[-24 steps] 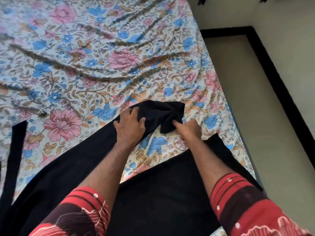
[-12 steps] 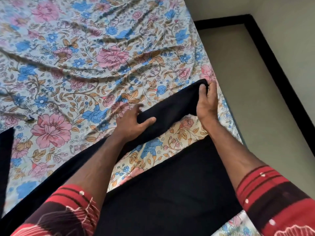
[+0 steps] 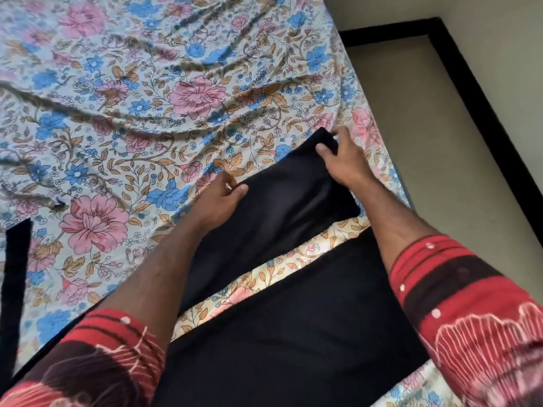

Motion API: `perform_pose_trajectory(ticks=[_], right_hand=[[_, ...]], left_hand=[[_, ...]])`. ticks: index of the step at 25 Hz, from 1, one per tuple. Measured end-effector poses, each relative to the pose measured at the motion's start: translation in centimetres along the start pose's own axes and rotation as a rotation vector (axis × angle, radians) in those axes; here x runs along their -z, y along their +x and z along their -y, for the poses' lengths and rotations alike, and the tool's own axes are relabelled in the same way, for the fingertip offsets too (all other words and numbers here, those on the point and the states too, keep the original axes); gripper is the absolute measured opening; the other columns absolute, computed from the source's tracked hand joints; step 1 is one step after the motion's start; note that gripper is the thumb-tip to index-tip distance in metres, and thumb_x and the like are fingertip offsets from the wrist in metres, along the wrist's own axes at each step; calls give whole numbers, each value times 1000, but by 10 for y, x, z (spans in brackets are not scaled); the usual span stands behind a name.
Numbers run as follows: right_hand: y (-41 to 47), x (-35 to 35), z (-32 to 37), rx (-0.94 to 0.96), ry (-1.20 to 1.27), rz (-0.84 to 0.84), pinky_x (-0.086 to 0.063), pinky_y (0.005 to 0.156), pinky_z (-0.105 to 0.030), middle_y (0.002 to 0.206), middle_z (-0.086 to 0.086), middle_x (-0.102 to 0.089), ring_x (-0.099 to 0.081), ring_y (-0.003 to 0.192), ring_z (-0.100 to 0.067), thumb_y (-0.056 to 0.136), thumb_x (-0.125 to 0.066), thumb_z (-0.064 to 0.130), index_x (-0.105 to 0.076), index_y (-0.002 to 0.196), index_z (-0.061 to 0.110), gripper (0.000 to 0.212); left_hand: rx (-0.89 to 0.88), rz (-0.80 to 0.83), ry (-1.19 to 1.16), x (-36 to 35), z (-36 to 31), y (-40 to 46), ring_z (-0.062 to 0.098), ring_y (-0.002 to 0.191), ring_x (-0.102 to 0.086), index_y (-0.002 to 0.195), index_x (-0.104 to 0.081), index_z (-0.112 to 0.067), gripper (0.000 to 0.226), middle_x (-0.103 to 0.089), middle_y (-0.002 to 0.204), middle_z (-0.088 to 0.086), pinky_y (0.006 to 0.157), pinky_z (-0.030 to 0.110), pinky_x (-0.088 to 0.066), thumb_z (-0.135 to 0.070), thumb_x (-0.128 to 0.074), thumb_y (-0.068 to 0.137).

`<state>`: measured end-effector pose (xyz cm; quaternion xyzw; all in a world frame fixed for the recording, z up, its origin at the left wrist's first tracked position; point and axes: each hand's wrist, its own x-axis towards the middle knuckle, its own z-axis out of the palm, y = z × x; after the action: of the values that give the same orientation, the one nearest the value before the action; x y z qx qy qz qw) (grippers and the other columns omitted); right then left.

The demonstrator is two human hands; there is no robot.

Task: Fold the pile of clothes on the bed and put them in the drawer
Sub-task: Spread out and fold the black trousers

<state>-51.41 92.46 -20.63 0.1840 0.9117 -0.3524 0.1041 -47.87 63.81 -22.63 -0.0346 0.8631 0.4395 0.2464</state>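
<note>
A black garment [image 3: 282,201] lies spread on the floral bed sheet [image 3: 123,113], one long leg or sleeve stretched toward the bed's right edge. My right hand [image 3: 343,163] pinches the far end corner of that strip. My left hand [image 3: 220,198] pinches its left edge, fingers curled on the cloth. A second wide black panel [image 3: 293,324] of the garment lies nearer me, between my forearms. Both arms wear red patterned sleeves.
A narrow black strip of cloth [image 3: 14,277] lies at the left edge of the view. The bed's right edge [image 3: 393,171] borders a beige floor [image 3: 426,127] with a black skirting line [image 3: 484,118]. No drawer is in view.
My right hand drew the bunched end of the strip out toward the bed's right edge, flattening it. My left hand went from pressing flat on the cloth to pinching its left edge.
</note>
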Motion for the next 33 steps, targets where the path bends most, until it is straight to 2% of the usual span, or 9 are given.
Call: perform_pose_trajectory(ticks=[3,5,8,12,16,19,22,28,33], right_hand=[[-21,-21,-40,-172,-213,-56,-42,104,-54,140,-7,-53,-51,129,-31,90,-54,73,-47,139,21,72],[-45,-28,-59,-297,-311,-182,-40,104,-58,142,-12,-49,-45,133,-35,89,-46,78,-52,137,13,81],[-69,-44,-75,-192,-321,-216,-47,96,-51,127,-13,-55,-53,120,-34,99,-49,60,-63,122,7,60],[-74,-34,-72,-119,-98,-361,-52,67,-42,90,-10,-63,-63,85,-33,105,-49,50,-56,119,10,43],[-91,-18,-92,-220,-371,-366,-46,80,-49,112,-23,-62,-60,103,-42,97,-66,40,-43,122,9,46],[-116,-41,-73,-12,-541,-346,-40,90,-59,126,-15,-51,-50,118,-40,90,-69,38,-48,124,14,46],[-156,-93,-22,306,-580,-238,-41,86,-53,124,-4,-51,-51,113,-30,86,-68,36,-54,118,21,38],[-238,-217,87,707,-397,15,-36,84,-43,112,11,-61,-58,108,-17,88,-62,20,-63,103,26,16],[-303,-312,156,920,-392,342,-33,101,-43,120,5,-68,-60,115,-20,89,-51,1,-67,112,23,36]], left_hand=[[34,-219,148,-10,15,-14,26,98,-60,129,-46,-14,52,-63,112,4,89,40,-50,-48,-65,95],[150,-301,343,-8,27,-25,31,102,-63,123,-50,-14,51,-64,105,4,97,51,-50,-56,-59,95],[208,-234,452,-6,41,-30,36,101,-63,105,-56,-14,34,-62,93,6,94,51,-48,-48,-52,101],[105,-294,209,3,47,-30,38,87,-59,106,-44,-10,26,-56,81,7,71,42,-37,-36,-38,109],[72,-297,159,16,58,-41,36,95,-62,121,-40,-17,30,-65,103,11,80,47,-48,-38,-52,104],[34,-381,199,15,66,-68,34,115,-57,134,-45,-15,47,-61,126,12,99,52,-45,-40,-61,98],[46,-495,272,23,90,-113,33,123,-52,135,-52,-10,42,-59,131,12,105,52,-37,-33,-58,101],[391,-767,284,91,205,-241,37,117,-53,123,-59,-8,25,-60,123,15,99,52,-39,-10,-47,102],[589,-954,250,136,301,-371,45,101,-56,110,-60,0,23,-61,104,25,88,55,-44,6,-51,90]])
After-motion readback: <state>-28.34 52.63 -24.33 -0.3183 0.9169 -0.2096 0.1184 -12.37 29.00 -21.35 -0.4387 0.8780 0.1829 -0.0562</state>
